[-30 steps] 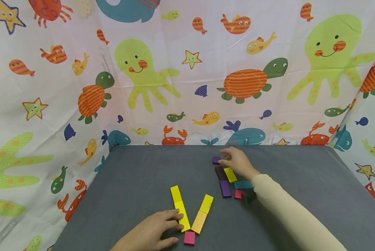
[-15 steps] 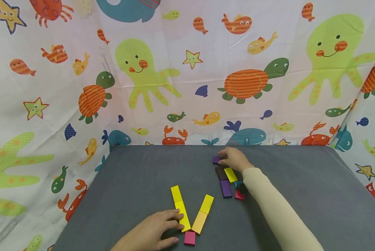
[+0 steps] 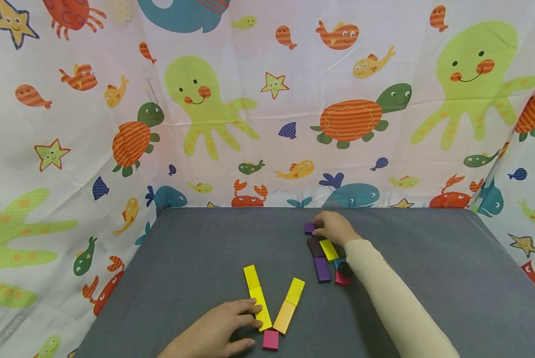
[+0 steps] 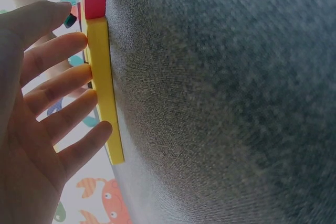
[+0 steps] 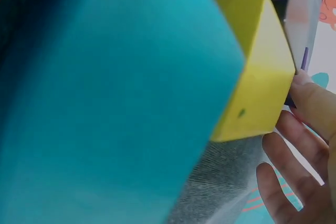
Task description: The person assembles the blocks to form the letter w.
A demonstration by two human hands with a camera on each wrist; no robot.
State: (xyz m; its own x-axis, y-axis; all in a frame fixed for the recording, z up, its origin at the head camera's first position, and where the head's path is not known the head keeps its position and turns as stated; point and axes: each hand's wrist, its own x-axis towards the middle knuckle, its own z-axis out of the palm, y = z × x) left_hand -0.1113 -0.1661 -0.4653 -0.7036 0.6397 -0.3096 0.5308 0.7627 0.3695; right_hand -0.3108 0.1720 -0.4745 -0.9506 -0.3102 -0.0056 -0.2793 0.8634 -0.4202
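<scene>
The small purple block [image 3: 309, 229] is on the far part of the table, just past the end of a dark brown block [image 3: 314, 247]. Your right hand [image 3: 334, 227] is pinching it with the thumb and a finger. In the right wrist view, your other fingers spread out loosely beside it.

Next to the dark brown block, side by side, is a short yellow block [image 3: 328, 250]. A bigger purple block [image 3: 322, 270] sits at the brown one's near end. A teal block [image 3: 338, 263] and a red block [image 3: 341, 278] are close by, partly hidden by your cream sleeve [image 3: 397, 298].

Nearer to you, some blocks make a V. One side is a small yellow block [image 3: 251, 276] and a long yellow block [image 3: 260, 306], end to end. The other side is a lemon block [image 3: 295, 291] and a light orange block [image 3: 285, 317]. A pink block [image 3: 270, 340] sits at the point.

Your left hand [image 3: 218, 325] is relaxed and not gripping. Its fingertips touch the long yellow block, and its thumb is near the pink one.

The table [image 3: 196, 248] is gray. Behind it hangs a white cloth [image 3: 227, 64] with sea animals.
</scene>
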